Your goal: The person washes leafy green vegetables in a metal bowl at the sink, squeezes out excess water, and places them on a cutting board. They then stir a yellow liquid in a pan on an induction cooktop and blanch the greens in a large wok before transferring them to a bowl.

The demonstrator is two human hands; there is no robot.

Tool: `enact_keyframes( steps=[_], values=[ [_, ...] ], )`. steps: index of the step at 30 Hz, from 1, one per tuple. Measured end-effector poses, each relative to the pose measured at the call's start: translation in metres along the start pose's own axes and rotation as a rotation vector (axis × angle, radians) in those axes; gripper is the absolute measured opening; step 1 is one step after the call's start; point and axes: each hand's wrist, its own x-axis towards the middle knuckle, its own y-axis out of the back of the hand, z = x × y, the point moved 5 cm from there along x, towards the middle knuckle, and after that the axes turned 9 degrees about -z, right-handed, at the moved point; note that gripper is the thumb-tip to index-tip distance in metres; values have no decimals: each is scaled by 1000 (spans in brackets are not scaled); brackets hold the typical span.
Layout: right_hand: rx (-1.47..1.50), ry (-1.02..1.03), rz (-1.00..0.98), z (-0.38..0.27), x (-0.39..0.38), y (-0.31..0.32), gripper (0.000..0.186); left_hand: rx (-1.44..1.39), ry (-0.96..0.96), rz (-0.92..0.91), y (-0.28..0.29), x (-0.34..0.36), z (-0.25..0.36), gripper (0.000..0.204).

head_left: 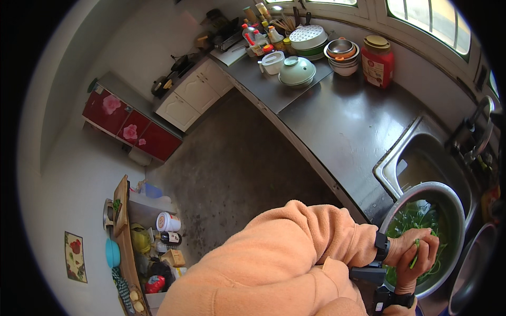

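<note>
My left hand [405, 247] and my right hand [412, 271] are close together over a round metal basin [457, 203] at the lower right. Both have their fingers closed on a small bunch of green stems [415, 255], which pokes out between them. Beneath them, long thin leafy greens [414, 217] float in the basin's water. Overlapping fingers hide part of the bunch. An orange fleece sleeve covers my left arm, and a dark device is strapped at each wrist.
The basin rests against a steel sink [421, 152] with a tap [477, 142]. Another metal bowl [474, 268] stands to its right. Along the dark counter [337, 121] are a red jar [378, 66], stacked bowls [342, 55] and a lidded pale-green bowl [297, 71].
</note>
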Motion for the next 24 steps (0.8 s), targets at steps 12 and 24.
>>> enact_keyframes(
  steps=[12,24],
  values=[
    [83,-52,231,94,2,-42,10,497,63,215,81,43,27,27],
    [108,-110,313,129,-16,-44,3,1335,-168,-79,77,56,41,22]
  ],
)
